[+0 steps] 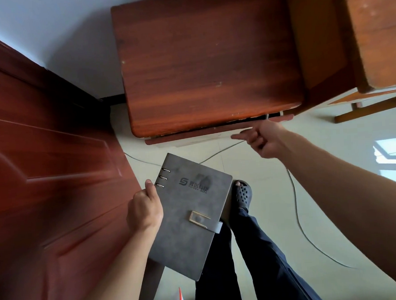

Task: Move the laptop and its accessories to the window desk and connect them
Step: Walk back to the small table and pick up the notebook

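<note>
Between my two hands and the counter ahead lies only a strip of pale floor, and the gap is what matters now. My left hand (145,208) is closed on a grey notebook (192,217), thumb on top of the cover near the three metal rings, fingers hidden underneath. The notebook tilts with its long axis running from the rings, up and away from me, down toward my legs, clasp strap at the near right edge. My right hand (263,139) holds nothing; it is loosely curled with the forefinger stretched out to the left, its tip close under the front edge of the counter (210,63), where a dark slot shows beneath the top, perhaps a drawer or tray. I cannot tell whether the finger touches it.

That dark red wooden counter stands straight ahead of me, its top bare as far as I can see, a wall behind it and a red door (49,159) to my left. A second wooden piece of furniture (375,32) abuts it on the right. A thin cable (295,202) trails across the floor from under the counter, past my right arm and off toward the lower right. My sandalled foot (242,193) points at the counter.

No laptop is in view, so I judge the carrying is far from finished. The right hand is nearer the counter's front edge; the left, with the notebook, sits lower and closer to my body, and would have to travel up and forward to set it down.
</note>
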Tool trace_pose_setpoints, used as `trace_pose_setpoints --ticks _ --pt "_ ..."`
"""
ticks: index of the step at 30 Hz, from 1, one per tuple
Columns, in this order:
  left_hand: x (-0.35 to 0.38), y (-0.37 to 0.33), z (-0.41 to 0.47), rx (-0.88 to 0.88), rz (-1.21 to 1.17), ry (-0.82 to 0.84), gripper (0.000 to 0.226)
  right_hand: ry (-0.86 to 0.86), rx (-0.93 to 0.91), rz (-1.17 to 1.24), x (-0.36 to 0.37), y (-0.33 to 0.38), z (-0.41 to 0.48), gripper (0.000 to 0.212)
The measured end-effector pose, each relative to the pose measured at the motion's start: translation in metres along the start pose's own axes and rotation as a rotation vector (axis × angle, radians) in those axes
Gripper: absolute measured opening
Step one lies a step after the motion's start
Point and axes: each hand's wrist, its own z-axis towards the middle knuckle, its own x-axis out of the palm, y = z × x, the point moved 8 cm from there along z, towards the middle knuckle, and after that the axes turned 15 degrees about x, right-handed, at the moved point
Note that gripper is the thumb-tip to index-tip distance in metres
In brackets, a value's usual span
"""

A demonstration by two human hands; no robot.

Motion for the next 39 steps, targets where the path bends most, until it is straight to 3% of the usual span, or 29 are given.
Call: trace_pose_setpoints --ticks 6,11,14,17,23,27,30,35,39 --pt "-0.005 -0.007 -0.004 0.029 0.003 0.028 0.066 -0.067 -0.004 -0.331 -0.035 -0.015 -0.011 0.023" --pt "-0.003 -0.014 -0.007 0.059 0.008 0.037 0.066 -0.203 -0.243 -0.421 -0.033 -0.01 -0.019 0.034" --pt "-0.002 -0.013 -0.007 0.055 0.01 0.039 0.067 -0.301 -0.43 -0.489 -0.033 -0.015 -0.018 0.028" --pt "-0.001 -0.01 -0.006 0.048 0.01 0.042 0.067 -0.347 -0.505 -0.48 -0.032 -0.024 -0.015 0.016" --pt "-0.002 0.0 -0.004 0.009 0.018 0.051 0.068 -0.257 -0.268 0.095 -0.016 0.001 0.002 0.008" --pt "-0.003 0.002 0.0 -0.013 0.005 0.043 0.067 -0.251 -0.245 0.175 -0.003 0.023 0.001 0.016" --pt "-0.002 0.001 0.001 0.002 0.006 0.042 0.068 -0.249 -0.262 0.172 -0.003 0.031 -0.007 0.021" --pt "-0.004 -0.009 0.0 0.034 0.001 0.035 0.069 -0.172 -0.288 0.021 -0.013 0.017 -0.016 0.006" --pt "-0.017 -0.025 -0.007 0.05 0.017 0.032 0.069 -0.269 -0.36 -0.23 -0.04 -0.006 -0.031 0.025"
